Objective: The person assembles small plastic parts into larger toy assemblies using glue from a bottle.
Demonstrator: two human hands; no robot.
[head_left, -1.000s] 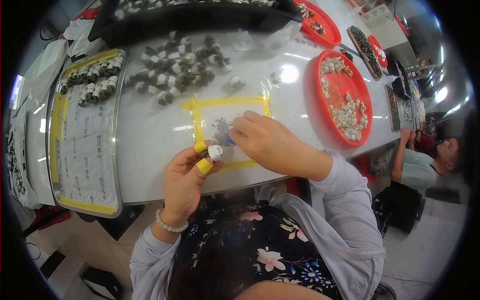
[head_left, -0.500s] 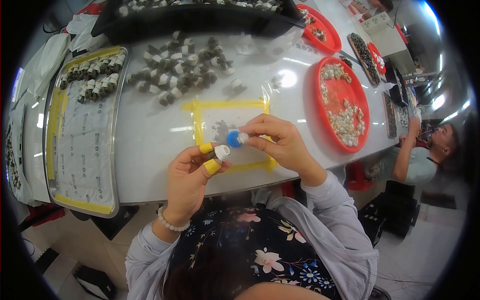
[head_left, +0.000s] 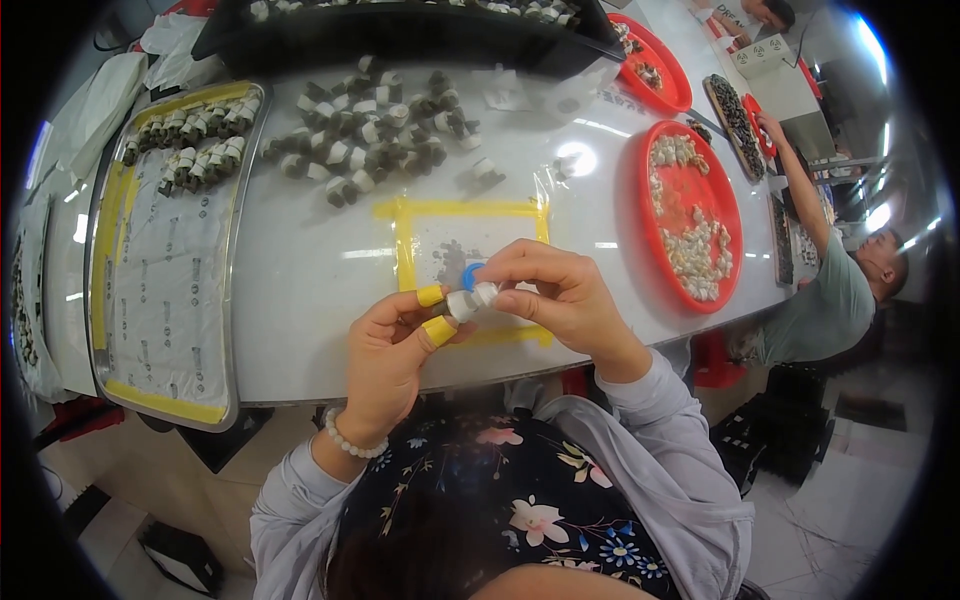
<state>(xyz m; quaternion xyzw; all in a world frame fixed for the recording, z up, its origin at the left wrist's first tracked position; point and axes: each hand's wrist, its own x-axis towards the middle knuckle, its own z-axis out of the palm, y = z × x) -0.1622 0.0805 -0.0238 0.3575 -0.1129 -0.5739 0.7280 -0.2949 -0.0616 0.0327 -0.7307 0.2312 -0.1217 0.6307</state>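
Note:
My left hand (head_left: 388, 352) has yellow-wrapped thumb and fingertip pinched around a short white-and-dark piece (head_left: 462, 306). A small whitish lump (head_left: 487, 292) sits between the thumb and fingers of my right hand (head_left: 565, 300), touching the white end of that piece. Just behind them shows a round blue thing (head_left: 471, 274), partly covered by my right fingers; whether I hold it cannot be told. Below my hands, yellow tape (head_left: 403, 245) frames a rectangle on the white table, with grey smudges inside. Beyond lies a pile of similar white-and-dark pieces (head_left: 365, 135).
Left is a metal tray (head_left: 165, 300) with rows of such pieces at its far end. A black bin (head_left: 420, 40) stands at the back. To the right are red round trays (head_left: 683, 205) with whitish lumps. A co-worker (head_left: 820, 300) reaches across at far right.
My left hand has moved slightly right, bringing the white-and-dark piece against the whitish lump. More of the blue thing is now covered. The co-worker's arm has stretched out toward a far red tray.

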